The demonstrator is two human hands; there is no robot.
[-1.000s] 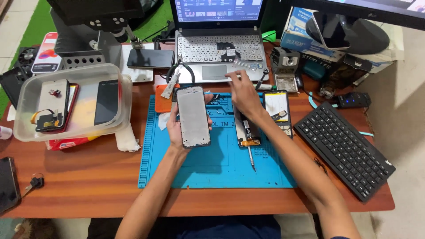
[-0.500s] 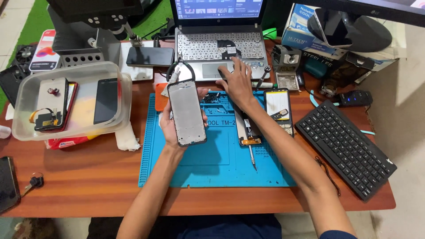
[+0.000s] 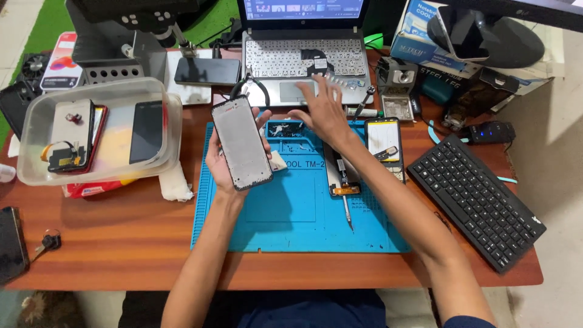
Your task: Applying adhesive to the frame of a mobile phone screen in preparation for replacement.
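Right now the left hand (image 3: 228, 159) holds a grey phone frame (image 3: 241, 142) upright-ish above the blue repair mat (image 3: 291, 218), fingers curled round its lower edge and sides, the frame's long axis tilted slightly to the left. The left forearm runs up from the near table edge across the mat's left half. The right hand (image 3: 323, 112) reaches further out, palm down and fingers spread apart, gripping nothing, hovering over the mat's far edge and the front lip of the laptop (image 3: 303, 61); its forearm crosses the mat diagonally from the lower right.

Counting up: one opened phone (image 3: 340, 173) lies on the mat just right of centre, with one screwdriver (image 3: 347, 212) just below it, tip toward the person. One more phone body (image 3: 385, 143) with exposed parts lies by the mat's right edge. One black keyboard (image 3: 477, 197) sits angled at the right. One clear plastic tub (image 3: 97, 136) on the left holds at least three phone pieces. One dark phone (image 3: 207, 70) lies beside the laptop, and another (image 3: 12, 243) rests at the table's left edge near a key (image 3: 50, 240).

Open room is mostly the mat's lower left and the bare wood (image 3: 115, 243) between tub and near edge; the far side is crowded with tools and boxes.
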